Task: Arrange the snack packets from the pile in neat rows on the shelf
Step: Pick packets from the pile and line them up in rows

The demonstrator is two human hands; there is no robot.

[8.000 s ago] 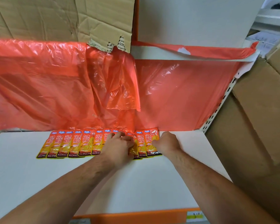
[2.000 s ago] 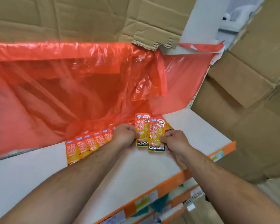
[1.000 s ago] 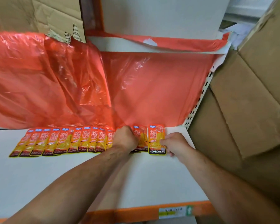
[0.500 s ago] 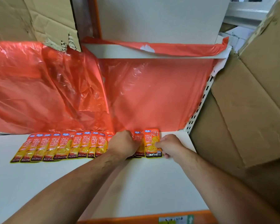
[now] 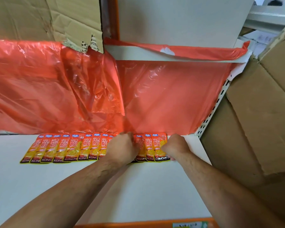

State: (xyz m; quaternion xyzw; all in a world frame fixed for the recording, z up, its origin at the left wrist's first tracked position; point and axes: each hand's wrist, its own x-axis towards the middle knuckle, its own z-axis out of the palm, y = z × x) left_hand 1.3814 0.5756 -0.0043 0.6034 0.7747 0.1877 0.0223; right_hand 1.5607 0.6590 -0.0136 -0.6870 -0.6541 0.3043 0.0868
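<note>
White shelf (image 5: 59,186) with an orange front edge (image 5: 138,225). One row of snack packets (image 5: 67,148) lies flat along the back of it, overlapping sideways, orange-yellow with dark bottom strips reading KONCHEW. The row runs from left of centre to near the right rear corner — top ends sit right at the hanging red plastic sheet (image 5: 163,96).

Left hand (image 5: 123,148) is knuckles-up on top of the row's middle, fingers curled down onto the packets and covering a few; cannot tell whether the grip actually pinches one or just presses. Right hand (image 5: 175,147) is at the row's right end, touching the rightmost packet (image 5: 160,148) at its right edge and lower corner; its fingers are tucked under and mostly hidden, so its grip state cannot be told either.

Both forearms come in from the bottom of the frame. The perforated shelf upright (image 5: 212,112) stands at right, with cardboard boxes (image 5: 262,112) beyond it. Torn cardboard (image 5: 48,18) sits above the plastic at top left. No pile of packets in view.
</note>
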